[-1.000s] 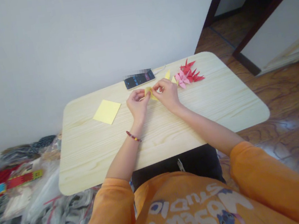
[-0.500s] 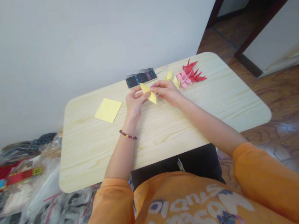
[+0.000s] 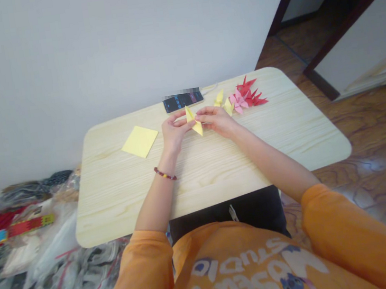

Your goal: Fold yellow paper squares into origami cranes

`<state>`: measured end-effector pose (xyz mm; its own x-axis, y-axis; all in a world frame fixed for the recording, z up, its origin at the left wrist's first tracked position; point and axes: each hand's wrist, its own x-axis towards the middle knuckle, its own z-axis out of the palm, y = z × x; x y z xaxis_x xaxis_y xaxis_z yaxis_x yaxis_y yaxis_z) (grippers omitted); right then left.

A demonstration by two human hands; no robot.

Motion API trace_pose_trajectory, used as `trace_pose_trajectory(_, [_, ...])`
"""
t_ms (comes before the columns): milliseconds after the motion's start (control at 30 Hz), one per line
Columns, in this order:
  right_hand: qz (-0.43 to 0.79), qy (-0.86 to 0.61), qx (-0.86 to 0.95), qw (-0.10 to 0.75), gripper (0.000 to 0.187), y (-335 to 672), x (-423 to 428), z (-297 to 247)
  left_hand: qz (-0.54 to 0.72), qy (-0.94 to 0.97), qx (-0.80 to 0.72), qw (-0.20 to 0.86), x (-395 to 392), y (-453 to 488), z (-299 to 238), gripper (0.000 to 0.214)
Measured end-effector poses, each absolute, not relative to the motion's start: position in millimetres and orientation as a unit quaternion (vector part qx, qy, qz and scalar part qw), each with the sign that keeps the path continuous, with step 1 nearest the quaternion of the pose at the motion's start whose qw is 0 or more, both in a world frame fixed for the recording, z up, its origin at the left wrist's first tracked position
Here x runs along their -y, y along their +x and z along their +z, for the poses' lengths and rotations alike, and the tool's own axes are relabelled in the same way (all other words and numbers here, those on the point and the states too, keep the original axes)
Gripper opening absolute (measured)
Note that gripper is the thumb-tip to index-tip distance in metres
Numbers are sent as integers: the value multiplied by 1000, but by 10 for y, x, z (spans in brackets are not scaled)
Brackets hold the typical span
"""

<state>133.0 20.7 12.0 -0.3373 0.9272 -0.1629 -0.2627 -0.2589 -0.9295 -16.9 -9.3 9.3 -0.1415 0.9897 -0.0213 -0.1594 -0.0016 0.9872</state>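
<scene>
A folded yellow paper piece (image 3: 193,122) with pointed ends stands between my hands, near the far side of the table. My left hand (image 3: 175,133) pinches its left side with the fingertips, and my right hand (image 3: 215,121) holds its right side. Beyond my right hand lie two small yellow folded paper pieces (image 3: 219,98) (image 3: 228,107), beside pink origami (image 3: 238,101) and red origami (image 3: 251,97). A flat square yellow paper sheet (image 3: 140,142) lies to the left of my left hand. A bead bracelet (image 3: 165,173) circles my left wrist.
A smartphone (image 3: 183,101) lies at the far edge of the light wooden table (image 3: 220,183). A white wall rises behind it. Plastic bags and fabric (image 3: 38,243) are heaped on the floor at left; a wooden floor (image 3: 375,138) lies at right.
My hands have moved slightly closer together. The yellow piece between them now looks narrower, with its upper point more upright than half a second ago.
</scene>
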Motion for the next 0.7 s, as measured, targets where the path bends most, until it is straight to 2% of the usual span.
trace_pose_trajectory(200, [707,-392,399,433,30,1348,-236,95,563,393,-469,556,85,-184,105,46])
trace_pose_trajectory(367, [709,-385,391,442,34,1332,-233,66,551,378,-489,561,101,-182,142,37])
trace_pose_trajectory(700, [696,-404,382,454,33,1313,-230,76,570,358,-480,562,84,-160,95,42])
